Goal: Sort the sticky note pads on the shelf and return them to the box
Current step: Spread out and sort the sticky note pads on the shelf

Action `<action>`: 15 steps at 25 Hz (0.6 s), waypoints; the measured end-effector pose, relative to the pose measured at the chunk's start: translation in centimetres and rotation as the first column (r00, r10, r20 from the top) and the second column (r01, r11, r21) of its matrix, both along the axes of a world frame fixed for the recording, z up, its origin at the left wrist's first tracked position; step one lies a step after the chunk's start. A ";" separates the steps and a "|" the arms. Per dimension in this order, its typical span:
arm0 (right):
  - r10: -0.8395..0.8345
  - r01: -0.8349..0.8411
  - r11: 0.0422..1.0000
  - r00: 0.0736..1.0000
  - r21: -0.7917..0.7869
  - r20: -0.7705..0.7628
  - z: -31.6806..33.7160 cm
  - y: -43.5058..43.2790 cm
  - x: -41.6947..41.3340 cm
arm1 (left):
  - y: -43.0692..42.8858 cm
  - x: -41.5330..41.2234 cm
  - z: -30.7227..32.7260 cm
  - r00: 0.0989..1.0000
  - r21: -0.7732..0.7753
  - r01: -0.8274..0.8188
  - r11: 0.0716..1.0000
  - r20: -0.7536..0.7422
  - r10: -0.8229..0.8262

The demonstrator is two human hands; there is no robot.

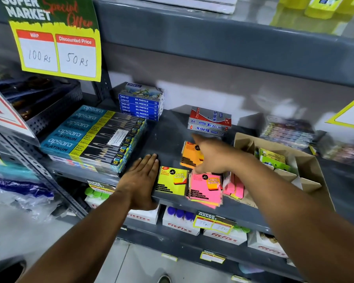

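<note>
A yellow sticky note pad (172,180) lies at the front edge of the grey shelf (164,135). To its right is a pile of pink pads (204,190), with more pink pads (234,187) on edge beside it. Orange pads (189,155) lie behind them. My left hand (143,178) rests flat on the shelf, palm down, touching the yellow pad's left side. My right hand (213,156) hovers over the orange and pink pads, thumb stretched out and fingers bent down, gripping nothing that I can see. The open cardboard box (309,166) at the right holds green pads (274,159).
Apsara pencil boxes (94,137) are stacked at the left and blue oil pastel boxes (141,105) behind them. Softek boxes (209,121) stand at the back middle. Blurred packs (288,131) lie behind the cardboard box. A price sign (57,48) hangs at the upper left.
</note>
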State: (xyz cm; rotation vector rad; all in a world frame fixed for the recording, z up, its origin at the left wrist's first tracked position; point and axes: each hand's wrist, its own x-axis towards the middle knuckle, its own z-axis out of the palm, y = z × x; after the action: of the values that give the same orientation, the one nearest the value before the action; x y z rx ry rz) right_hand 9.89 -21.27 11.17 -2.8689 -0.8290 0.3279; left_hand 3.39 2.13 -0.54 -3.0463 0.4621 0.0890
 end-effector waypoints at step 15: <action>-0.010 0.017 0.999 0.989 0.042 -0.151 -6.4 4.2 6.3 | 0.1 -0.3 0.0 0.999 -0.057 -0.020 0.998 0.036 0.022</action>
State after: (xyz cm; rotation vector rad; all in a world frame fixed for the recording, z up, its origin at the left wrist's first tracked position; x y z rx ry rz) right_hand 16.16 -17.10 4.79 -2.7678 -0.7789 0.5114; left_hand 3.12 2.22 -0.57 -3.1032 0.4370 0.0214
